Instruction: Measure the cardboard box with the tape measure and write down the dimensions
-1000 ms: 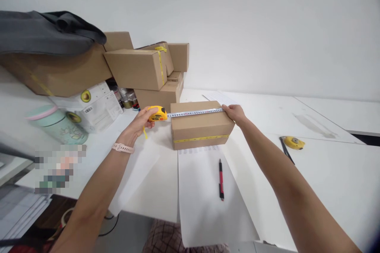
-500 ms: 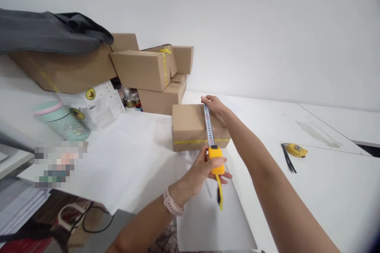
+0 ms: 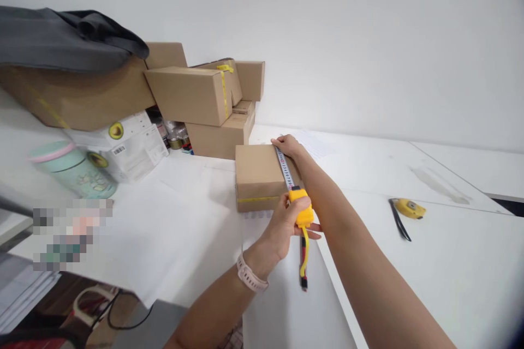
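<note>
A closed cardboard box [image 3: 257, 163] with a yellow tape strip along its front side stands on the white table. My left hand [image 3: 280, 229] grips a yellow tape measure [image 3: 302, 212] just in front of the box's front right part, thumb on top. A yellow strap [image 3: 305, 253] hangs from the case. The numbered blade [image 3: 285, 166] runs out slantwise across the box top. At the box's back edge, my right hand [image 3: 290, 145] pinches the far end of the blade. My right forearm hides the box's right side.
A second yellow tape measure [image 3: 410, 208] with a black strap lies to the right. Cardboard boxes [image 3: 184, 95] are stacked at the back left, near a white avocado-print box [image 3: 133, 144] and a mint tumbler [image 3: 79, 172]. A grey cloth item [image 3: 69, 38] covers a large carton.
The tape case has moved up and closer to the box, and less blade shows. The blade slants more, and my right hand has shifted slightly left. The strap has swung.
</note>
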The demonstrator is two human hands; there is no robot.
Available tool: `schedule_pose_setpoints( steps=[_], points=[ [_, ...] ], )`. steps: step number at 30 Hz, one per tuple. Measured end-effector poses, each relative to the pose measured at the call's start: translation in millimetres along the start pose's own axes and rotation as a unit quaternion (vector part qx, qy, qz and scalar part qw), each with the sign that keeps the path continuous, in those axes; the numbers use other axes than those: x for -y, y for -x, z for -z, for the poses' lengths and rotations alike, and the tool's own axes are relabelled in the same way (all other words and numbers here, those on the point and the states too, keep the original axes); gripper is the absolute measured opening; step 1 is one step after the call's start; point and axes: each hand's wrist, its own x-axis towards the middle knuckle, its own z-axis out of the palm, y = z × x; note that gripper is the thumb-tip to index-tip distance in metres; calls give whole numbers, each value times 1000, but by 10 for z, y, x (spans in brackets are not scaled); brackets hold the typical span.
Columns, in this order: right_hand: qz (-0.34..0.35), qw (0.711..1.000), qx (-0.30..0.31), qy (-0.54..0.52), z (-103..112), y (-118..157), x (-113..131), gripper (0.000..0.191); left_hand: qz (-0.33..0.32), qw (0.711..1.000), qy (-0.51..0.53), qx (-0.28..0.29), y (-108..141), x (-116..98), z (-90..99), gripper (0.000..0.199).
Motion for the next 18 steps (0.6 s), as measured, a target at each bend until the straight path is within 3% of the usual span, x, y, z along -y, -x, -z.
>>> schedule_pose_setpoints(
  steps=[6, 10, 14, 18],
  points=[
    [15, 999, 2, -28, 3, 75, -18, 39, 10, 1000, -3, -9, -54, -22, -9, 54],
    [32, 994, -18, -104, 116, 172, 10, 49, 8, 1000, -16, 7, -13, -90, 55, 52],
    [41, 968, -118, -218, 368, 267, -143, 71, -83, 993, -87, -5, 290, -180, 315, 56],
    [-70, 945, -166, -273, 518, 644, -591, 75, -208, 954, -173, -132, 551, -195, 758, 65]
  ],
)
